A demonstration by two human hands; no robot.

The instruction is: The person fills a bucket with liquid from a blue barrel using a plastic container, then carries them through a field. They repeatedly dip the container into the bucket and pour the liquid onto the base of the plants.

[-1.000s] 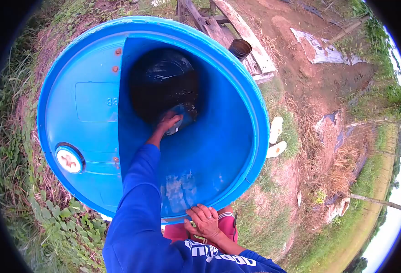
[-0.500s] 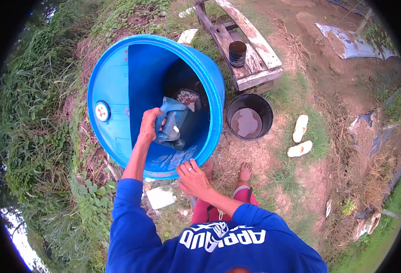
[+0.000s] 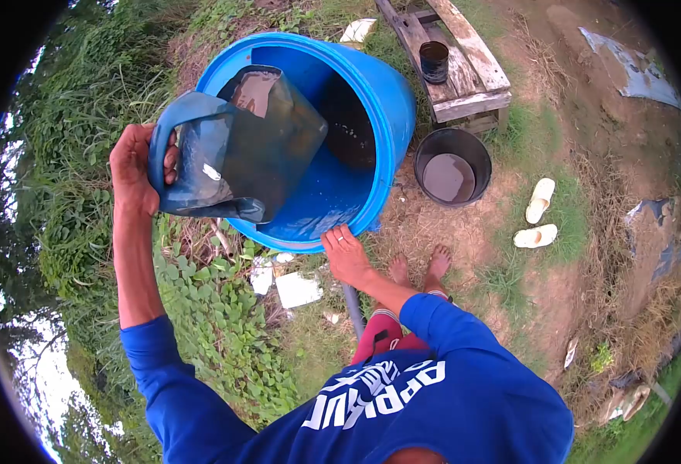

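Observation:
My left hand (image 3: 134, 164) is closed round the handle of a cut-open blue plastic jug (image 3: 282, 151), which holds murky brown liquid. The jug is raised above the left side of a large blue barrel (image 3: 397, 100) and hides part of its opening. Dark liquid (image 3: 344, 124) shows deep inside the barrel. With its fingers hooked over the barrel's near rim, my right hand (image 3: 346, 257) grips the edge.
A black bucket (image 3: 481, 166) with brown liquid stands right of the barrel. Behind it is a wooden bench (image 3: 472, 102) with a dark can (image 3: 434, 63) on it. Pale clogs (image 3: 537, 236) lie on the ground at right. Dense plants (image 3: 69, 201) border the left.
My left hand has lifted the jug out of the barrel, up and to the left, now with liquid in it. My right hand stays at the rim; the view has shifted.

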